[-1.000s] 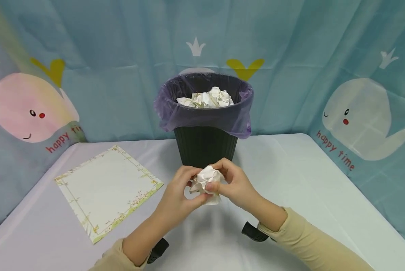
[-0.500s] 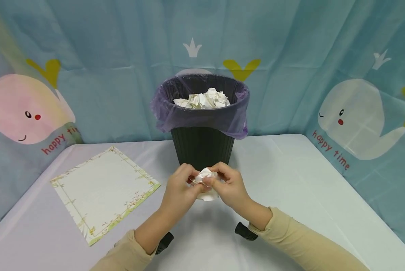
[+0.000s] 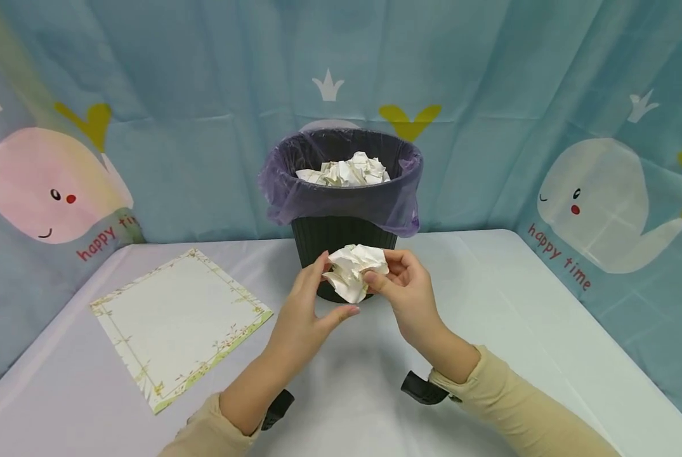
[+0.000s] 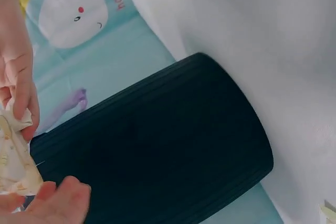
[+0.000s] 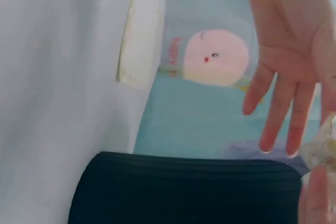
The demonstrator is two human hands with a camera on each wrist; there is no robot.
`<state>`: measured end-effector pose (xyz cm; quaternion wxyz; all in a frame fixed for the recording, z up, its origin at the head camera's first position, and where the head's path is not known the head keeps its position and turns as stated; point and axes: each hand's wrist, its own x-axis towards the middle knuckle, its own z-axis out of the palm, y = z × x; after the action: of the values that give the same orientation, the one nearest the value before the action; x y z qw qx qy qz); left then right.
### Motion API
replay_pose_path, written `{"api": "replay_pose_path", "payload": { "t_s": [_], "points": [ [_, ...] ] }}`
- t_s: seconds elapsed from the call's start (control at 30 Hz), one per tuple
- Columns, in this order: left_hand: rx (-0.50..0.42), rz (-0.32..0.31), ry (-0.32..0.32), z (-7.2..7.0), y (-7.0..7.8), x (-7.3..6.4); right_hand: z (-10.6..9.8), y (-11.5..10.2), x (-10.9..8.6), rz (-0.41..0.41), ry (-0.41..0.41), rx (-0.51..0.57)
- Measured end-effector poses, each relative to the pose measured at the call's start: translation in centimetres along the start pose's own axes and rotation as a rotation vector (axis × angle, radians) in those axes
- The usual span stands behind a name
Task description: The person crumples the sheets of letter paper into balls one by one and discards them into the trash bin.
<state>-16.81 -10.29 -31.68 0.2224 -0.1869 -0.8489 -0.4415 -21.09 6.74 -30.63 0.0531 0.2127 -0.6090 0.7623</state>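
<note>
White table (image 3: 489, 304); crumpled paper (image 3: 351, 269) off-white, sharply creased, in right grip (image 3: 412, 292).

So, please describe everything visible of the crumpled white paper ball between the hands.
The crumpled white paper ball is wadded, sharply creased, with uneven edges; yellowish marks show in the left wrist view. It is held off the white table, in front of the ribbed black tapered bin. The right hand pinches it; the left hand is beside it, contact unclear.
</note>
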Motion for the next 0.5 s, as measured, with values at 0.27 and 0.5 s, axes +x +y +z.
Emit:
{"api": "replay_pose_path", "payload": {
  "t_s": [0.27,0.5],
  "points": [
    [-0.219,-0.057,-0.075,-0.82,-0.68,0.2,-0.05,-0.37,-0.88,0.087,-0.076,0.126],
    [-0.472,-0.174,-0.121,-0.61,-0.69,0.15,0.02,-0.13,-0.65,0.131,-0.156,0.034]
  ]
}}
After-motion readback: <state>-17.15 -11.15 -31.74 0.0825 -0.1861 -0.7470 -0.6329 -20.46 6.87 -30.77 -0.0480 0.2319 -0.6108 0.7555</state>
